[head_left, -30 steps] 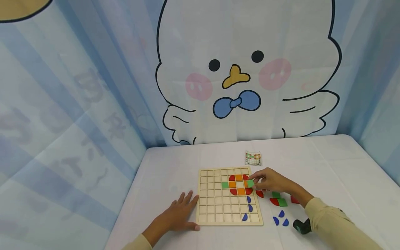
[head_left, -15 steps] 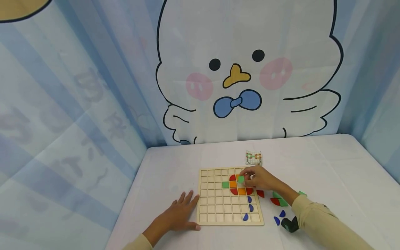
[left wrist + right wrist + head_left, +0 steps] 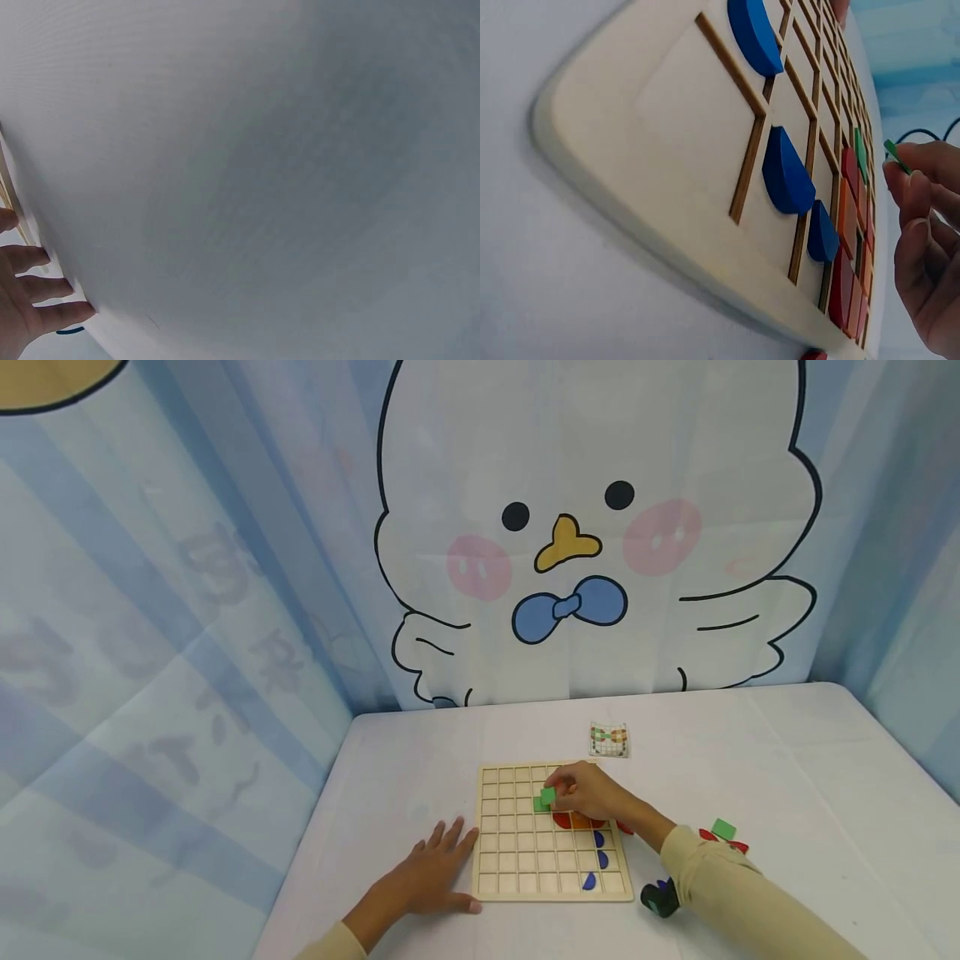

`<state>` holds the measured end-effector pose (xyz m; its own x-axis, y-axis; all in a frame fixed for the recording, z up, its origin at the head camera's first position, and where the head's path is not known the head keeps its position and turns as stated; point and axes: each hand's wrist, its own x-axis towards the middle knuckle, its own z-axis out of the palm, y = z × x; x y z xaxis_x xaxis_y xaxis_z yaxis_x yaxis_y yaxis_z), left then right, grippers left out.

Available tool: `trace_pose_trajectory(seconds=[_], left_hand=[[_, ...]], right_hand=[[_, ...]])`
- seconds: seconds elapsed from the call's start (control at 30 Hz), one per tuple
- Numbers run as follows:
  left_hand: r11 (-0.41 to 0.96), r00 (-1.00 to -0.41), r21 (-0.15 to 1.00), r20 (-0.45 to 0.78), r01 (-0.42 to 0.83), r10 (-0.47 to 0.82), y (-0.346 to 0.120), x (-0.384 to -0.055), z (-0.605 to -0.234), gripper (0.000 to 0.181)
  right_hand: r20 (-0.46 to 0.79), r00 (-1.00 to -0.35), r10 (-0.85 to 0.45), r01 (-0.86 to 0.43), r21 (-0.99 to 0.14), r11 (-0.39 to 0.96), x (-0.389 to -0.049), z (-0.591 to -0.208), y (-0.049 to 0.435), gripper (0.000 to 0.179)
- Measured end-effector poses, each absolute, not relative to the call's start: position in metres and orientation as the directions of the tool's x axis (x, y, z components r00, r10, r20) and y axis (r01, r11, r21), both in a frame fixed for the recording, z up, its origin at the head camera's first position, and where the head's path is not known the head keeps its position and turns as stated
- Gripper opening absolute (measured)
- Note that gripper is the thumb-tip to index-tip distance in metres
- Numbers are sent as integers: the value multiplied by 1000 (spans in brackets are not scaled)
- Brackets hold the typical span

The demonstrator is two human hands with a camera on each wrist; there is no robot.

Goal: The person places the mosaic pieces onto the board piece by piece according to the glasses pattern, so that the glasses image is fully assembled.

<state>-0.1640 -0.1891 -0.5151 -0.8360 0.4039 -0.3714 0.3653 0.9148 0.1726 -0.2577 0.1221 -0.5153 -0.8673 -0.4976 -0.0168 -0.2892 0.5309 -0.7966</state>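
Observation:
A pale wooden grid board (image 3: 517,843) lies on the white table. My left hand (image 3: 427,878) rests flat with fingers spread beside the board's left edge, thumb near its lower left corner. My right hand (image 3: 596,793) pinches a green square tile (image 3: 548,796) between thumb and fingertips, over the upper middle of the board. In the right wrist view that green tile (image 3: 897,157) stands tilted above the grid. Just below it sits another green tile (image 3: 539,805) in a cell. Red and orange pieces (image 3: 579,820) fill cells nearby, partly hidden by the right hand.
Several blue half-round pieces (image 3: 602,860) lie in the board's right columns. A small pattern card (image 3: 609,739) lies behind the board. To the right, a loose green tile (image 3: 723,829) and red pieces (image 3: 738,847) show past the sleeve. A dark device (image 3: 660,897) hangs below the right wrist.
My right hand has carried the green tile leftward across the board, from its right edge to beside the other green tile. My left hand has stayed in place.

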Motion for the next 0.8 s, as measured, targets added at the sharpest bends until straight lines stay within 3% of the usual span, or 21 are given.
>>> trace_pose_trajectory(seconds=[0.53, 0.8], left_hand=[[914, -839, 163, -363, 372, 406, -190, -165, -516, 109], [912, -837, 167, -361, 375, 411, -190, -165, -516, 109]], right_hand=[[87, -834, -545, -473, -620, 626, -257, -521, 87, 22], [42, -848, -528, -446, -594, 670, -257, -518, 78, 19]])
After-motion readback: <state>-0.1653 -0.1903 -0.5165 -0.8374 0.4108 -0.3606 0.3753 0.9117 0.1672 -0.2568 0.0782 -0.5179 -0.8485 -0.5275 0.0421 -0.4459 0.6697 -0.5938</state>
